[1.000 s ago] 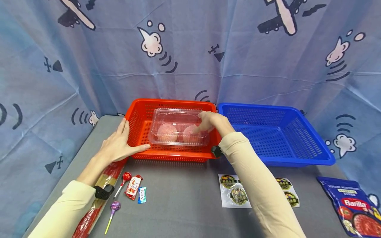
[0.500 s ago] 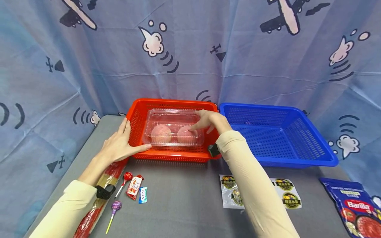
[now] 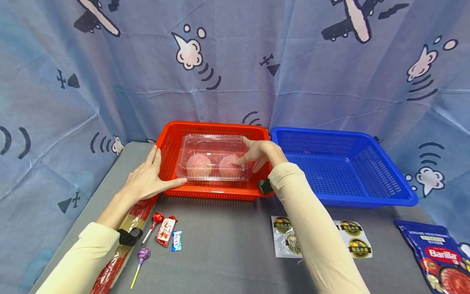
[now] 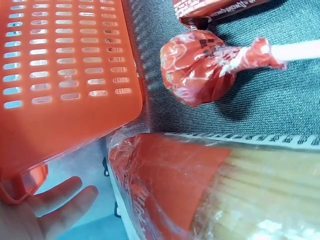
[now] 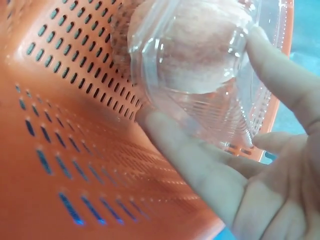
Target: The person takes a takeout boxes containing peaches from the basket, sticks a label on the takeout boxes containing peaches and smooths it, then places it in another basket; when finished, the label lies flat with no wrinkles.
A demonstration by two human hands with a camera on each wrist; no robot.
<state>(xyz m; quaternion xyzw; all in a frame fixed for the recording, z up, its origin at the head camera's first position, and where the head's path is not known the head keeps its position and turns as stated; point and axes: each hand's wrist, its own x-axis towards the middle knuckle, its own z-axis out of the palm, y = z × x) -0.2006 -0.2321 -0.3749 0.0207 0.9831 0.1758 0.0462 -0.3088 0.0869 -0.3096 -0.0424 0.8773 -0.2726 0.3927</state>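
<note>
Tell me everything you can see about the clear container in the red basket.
The clear container is a see-through, shiny box, apparently thin plastic, rectangular with rounded corners and finely ribbed edges. It looks closed, with two pinkish round items side by side within. It lies lengthwise inside the red basket; whether it sits fully level is hard to tell. The right hand grips its right end.

Creased blue curtain behind, printed with planes, clouds; grey tabletop in front.

We're seeing long, plain cream sleeves, the left sleeve and right sleeve matching, while black wrist mounts are showing below the cuffs.
</note>
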